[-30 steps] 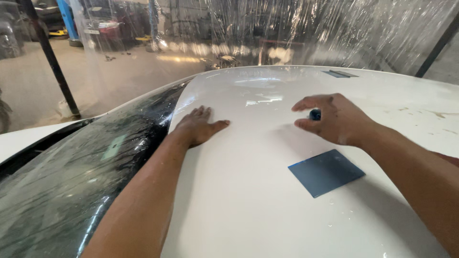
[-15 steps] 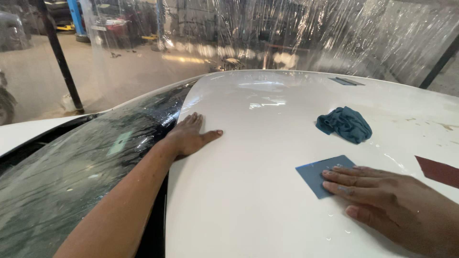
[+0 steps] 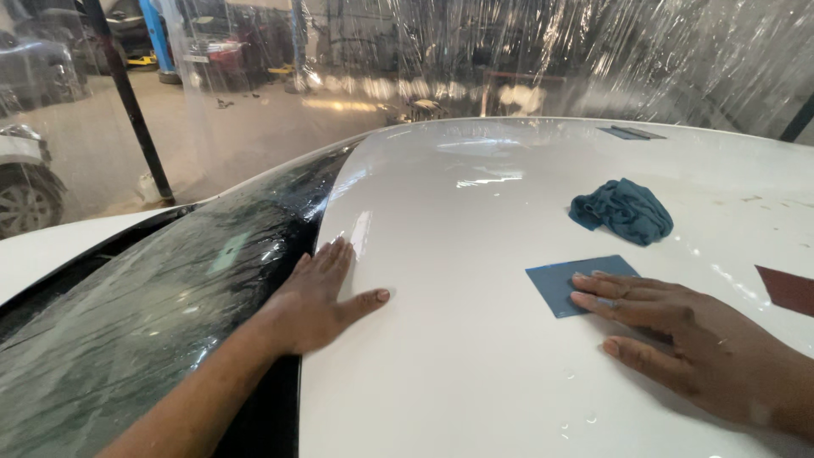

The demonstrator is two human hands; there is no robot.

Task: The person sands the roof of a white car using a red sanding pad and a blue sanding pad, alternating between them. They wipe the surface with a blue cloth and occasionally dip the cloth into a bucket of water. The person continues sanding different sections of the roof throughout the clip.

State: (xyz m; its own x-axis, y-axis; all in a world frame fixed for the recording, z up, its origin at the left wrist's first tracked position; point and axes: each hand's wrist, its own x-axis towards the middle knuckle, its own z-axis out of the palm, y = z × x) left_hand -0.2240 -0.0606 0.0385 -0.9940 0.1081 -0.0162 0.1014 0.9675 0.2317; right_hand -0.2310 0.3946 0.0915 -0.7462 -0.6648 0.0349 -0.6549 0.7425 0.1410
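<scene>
White roof [image 3: 475, 356] under me: my right hand [image 3: 704, 348] has dropped the rag [image 3: 623, 209], now flat on the sandpaper [image 3: 570, 284] nearby; left hand [image 3: 318, 297] open, gripping nothing.

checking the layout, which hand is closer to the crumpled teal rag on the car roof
Right. The right hand lies just below the crumpled teal rag, fingers on the blue sandpaper sheet; the left hand rests far left at the roof's edge.
</scene>
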